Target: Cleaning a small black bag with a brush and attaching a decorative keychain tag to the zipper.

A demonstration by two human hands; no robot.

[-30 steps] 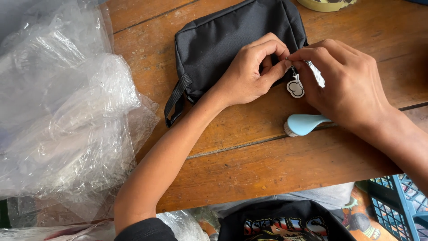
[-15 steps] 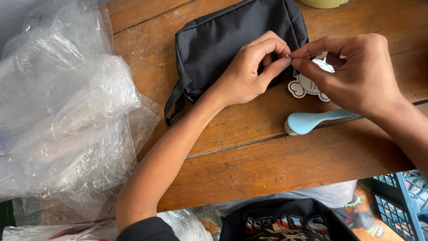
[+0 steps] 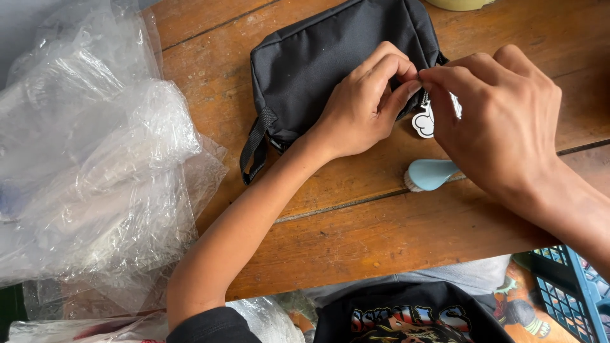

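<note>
I see my left hand (image 3: 359, 108) resting on the black pouch (image 3: 330, 63), which lies flat on the wooden table (image 3: 394, 222) directly under that palm and stretches away from the fingers toward the far edge. The left fingers (image 3: 397, 70) are curled with the thumb pressed up against the forefinger, pinching something small at the pouch's right end; what exactly sits in the pinch is too small for me to tell. My right hand (image 3: 502, 121) meets it from the other side, its fingers (image 3: 445, 79) pressed together tip to tip with the left ones, so both pinches touch at one spot. Just below that meeting point a white charm tag (image 3: 424, 122) hangs, partly hidden behind the right fingers. Nearer to me than the fingertips, just under the right hand, a pale blue brush (image 3: 429, 174) lies on the table, its bristle end pointing left. Well off to the left of the left forearm, crumpled clear plastic wrap (image 3: 95, 171) is heaped over the table edge. A blue crate (image 3: 572, 286) shows below my right wrist.
</note>
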